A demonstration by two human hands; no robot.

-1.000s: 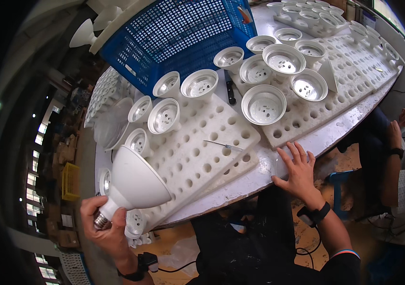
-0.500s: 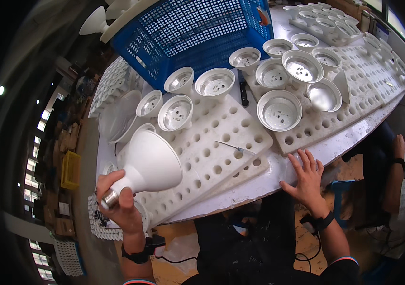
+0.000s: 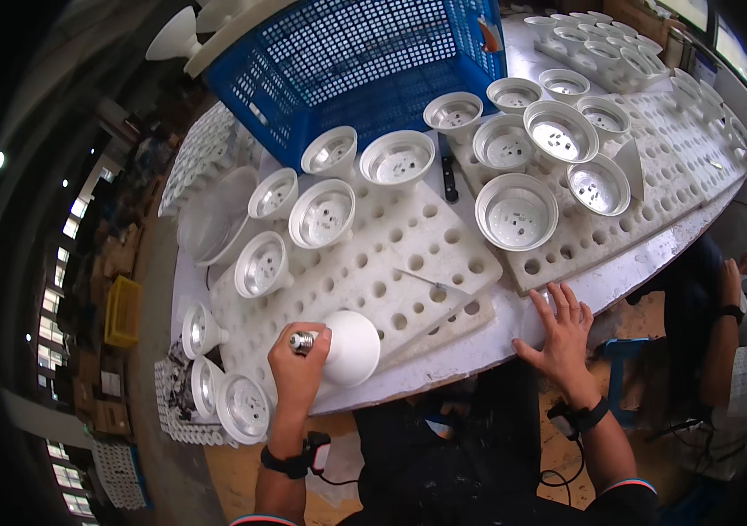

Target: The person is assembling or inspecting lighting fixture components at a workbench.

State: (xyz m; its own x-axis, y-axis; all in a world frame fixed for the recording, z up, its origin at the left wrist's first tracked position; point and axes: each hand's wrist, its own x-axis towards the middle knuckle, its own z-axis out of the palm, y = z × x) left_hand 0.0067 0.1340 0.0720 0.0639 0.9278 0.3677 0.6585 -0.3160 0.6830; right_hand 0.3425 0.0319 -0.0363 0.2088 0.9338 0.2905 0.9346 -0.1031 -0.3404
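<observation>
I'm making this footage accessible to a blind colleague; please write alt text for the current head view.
A left hand grips a white reflector-lamp housing near its metal screw base, by the edge of a holed white foam board; the right hand is spread at the table edge. Open lamp housings stand around, with a blue perforated crate behind.

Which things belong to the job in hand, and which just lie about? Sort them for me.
Apparently in the job:
- white cone-shaped lamp body with metal screw base, in the left hand
- white foam board with round holes
- white open-topped lamp cups

Apparently lying about:
- slim black-handled knife
- yellow plastic crate
</observation>
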